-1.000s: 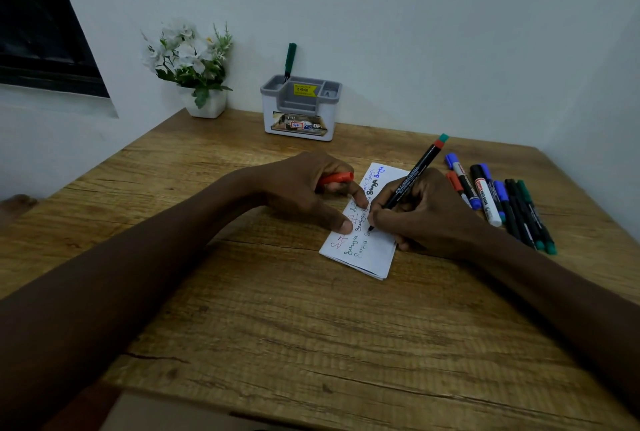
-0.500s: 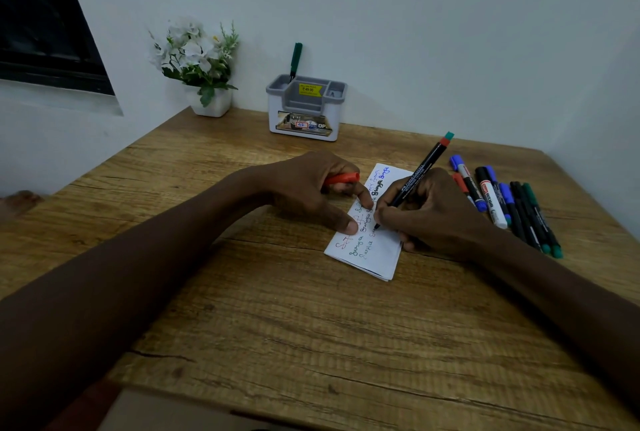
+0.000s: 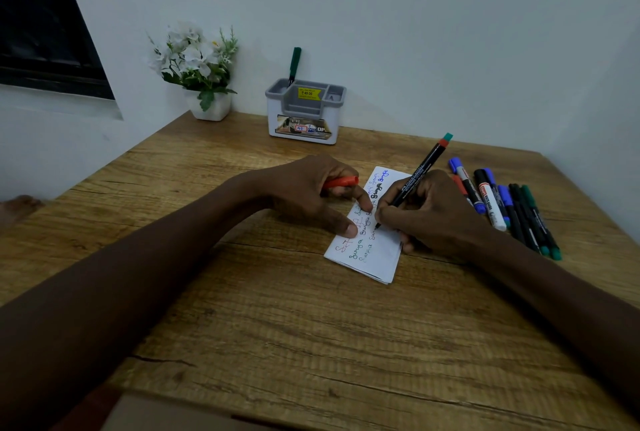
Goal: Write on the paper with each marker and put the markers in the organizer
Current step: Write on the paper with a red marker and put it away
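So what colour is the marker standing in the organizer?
Green; the marker shows best in the head view, in the organizer.

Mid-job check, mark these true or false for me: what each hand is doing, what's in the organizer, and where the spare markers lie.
1. The right hand holds a black marker with its tip on the paper. True.
2. The organizer is empty. False: a green marker stands in the organizer.
3. The left hand grips a red cap. True.
4. The spare markers lie left of the paper. False: the loose markers lie to its right.
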Available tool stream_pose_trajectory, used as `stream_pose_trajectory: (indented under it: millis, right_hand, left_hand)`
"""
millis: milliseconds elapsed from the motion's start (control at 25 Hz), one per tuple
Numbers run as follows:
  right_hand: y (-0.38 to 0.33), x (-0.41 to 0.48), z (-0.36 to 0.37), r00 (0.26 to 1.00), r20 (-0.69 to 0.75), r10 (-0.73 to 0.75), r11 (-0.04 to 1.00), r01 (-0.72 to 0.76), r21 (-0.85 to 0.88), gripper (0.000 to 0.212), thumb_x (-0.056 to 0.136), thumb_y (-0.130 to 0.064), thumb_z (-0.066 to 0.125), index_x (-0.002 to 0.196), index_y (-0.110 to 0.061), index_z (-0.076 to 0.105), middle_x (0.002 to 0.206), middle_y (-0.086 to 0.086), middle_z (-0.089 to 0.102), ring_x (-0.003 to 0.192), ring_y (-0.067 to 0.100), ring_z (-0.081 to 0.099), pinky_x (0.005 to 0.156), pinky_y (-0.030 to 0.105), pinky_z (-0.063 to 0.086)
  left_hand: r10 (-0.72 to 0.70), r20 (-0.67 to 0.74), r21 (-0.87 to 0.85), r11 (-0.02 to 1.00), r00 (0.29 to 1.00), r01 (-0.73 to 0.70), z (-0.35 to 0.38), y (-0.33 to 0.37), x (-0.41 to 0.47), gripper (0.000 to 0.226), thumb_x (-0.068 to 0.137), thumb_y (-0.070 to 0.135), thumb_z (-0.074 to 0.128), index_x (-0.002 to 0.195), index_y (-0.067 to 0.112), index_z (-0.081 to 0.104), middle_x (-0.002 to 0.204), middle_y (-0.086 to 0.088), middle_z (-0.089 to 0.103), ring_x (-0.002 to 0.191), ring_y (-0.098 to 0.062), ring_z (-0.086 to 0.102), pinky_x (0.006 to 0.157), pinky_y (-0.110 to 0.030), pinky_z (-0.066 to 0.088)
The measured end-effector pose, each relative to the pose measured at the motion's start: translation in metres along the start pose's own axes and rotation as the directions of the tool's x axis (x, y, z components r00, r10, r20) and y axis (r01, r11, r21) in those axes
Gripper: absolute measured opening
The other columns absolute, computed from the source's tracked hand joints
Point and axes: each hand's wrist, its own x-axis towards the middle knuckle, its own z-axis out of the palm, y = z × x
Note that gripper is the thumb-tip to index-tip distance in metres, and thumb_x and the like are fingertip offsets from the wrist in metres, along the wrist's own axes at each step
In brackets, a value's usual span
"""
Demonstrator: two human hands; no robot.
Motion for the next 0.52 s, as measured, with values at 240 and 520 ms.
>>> stream_pose_trajectory:
  millis: [240,520]
  right_hand:
    - [0.0003,0.0011,0.0006,0.999,-0.028,0.035,0.999,-0.035,-0.008,0.01,0.087,-0.013,0.073,0.086,-0.003,0.072,0.055,0.007,0.069,0.039,0.013,0.061,0.042,0.024,0.05]
    - [-0.0039,-0.001,0.002,0.998,-0.057,0.021,1.0,-0.022,-0.013,0.024,0.083,-0.029,0.073,0.083,-0.005,0.073,0.053,0.005,0.069,0.04,0.012,0.063,0.054,0.034,0.055]
  left_hand:
    - [-0.001,-0.005,-0.019,1.0,1.0,0.001,-0.0011,0.0064,-0.0012,0.046,0.079,0.025,0.087,0.068,0.061,0.061,0.07,0.013,0.05,0.065,-0.01,0.047,0.066,-0.033,0.04]
    - [0.008,-0.01,-0.01,1.0,1.0,-0.009,-0.0014,0.0085,-0.0021,0.046,0.079,0.026,0.087,0.069,0.063,0.061,0.072,0.007,0.05,0.065,-0.011,0.046,0.065,-0.034,0.039]
